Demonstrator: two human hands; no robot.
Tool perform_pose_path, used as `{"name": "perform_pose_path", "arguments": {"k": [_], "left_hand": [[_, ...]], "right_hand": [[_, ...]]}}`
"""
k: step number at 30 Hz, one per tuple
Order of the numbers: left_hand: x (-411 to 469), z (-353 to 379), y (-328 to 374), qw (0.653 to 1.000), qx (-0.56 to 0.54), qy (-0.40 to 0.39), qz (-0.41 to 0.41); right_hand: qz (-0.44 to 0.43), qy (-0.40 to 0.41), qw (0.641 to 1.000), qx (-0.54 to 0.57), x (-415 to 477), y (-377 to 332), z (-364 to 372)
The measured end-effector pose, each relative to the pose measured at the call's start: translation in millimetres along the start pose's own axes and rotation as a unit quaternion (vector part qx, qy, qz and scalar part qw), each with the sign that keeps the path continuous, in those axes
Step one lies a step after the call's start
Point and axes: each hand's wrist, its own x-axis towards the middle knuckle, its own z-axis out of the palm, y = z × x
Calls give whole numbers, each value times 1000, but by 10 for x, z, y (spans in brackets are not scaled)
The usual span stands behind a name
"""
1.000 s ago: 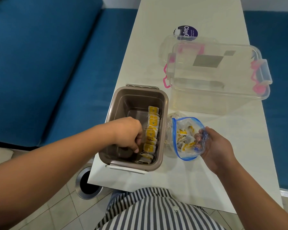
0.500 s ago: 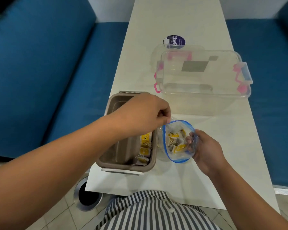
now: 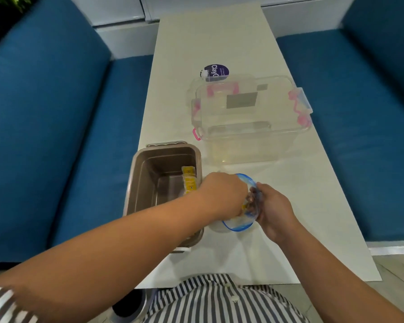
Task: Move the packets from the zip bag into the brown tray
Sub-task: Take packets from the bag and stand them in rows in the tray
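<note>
The clear zip bag (image 3: pixel 239 226) with a blue rim lies on the white table, just right of the brown tray (image 3: pixel 140 180). My right hand (image 3: pixel 274 212) pinches the bag's right edge and holds its mouth apart. My left hand (image 3: pixel 222 194) reaches down into the bag's mouth; its fingertips are hidden inside among the packets, so I cannot tell whether they hold one. A bit of a yellow packet (image 3: pixel 243 207) shows by its fingers. A row of yellow-and-white packets (image 3: pixel 189 180) stands along the tray's right wall, partly covered by my left forearm.
A clear plastic box (image 3: pixel 250 117) with pink latches stands behind the bag. A round purple sticker (image 3: pixel 216 70) lies beyond it. Blue sofa cushions flank the narrow table (image 3: pixel 289 241) on both sides. A round metal bin top shows on the floor below the table's near edge.
My left hand left the tray, crossed to the right and went down into the zip bag. My right hand kept its hold on the bag's edge.
</note>
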Motion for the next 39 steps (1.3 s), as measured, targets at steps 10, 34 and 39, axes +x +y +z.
{"name": "perform_pose_path", "arguments": {"k": [10, 34, 39], "left_hand": [[-31, -56, -8, 994, -97, 41, -26], [-676, -424, -1183, 947, -206, 92, -227], [-441, 6, -1237, 952, -99, 31, -286]], "right_hand": [[-3, 6, 1000, -8, -14, 21, -15], [9, 9, 999, -41, -1, -1, 5], [10, 19, 998, -51, -37, -10, 37]]}}
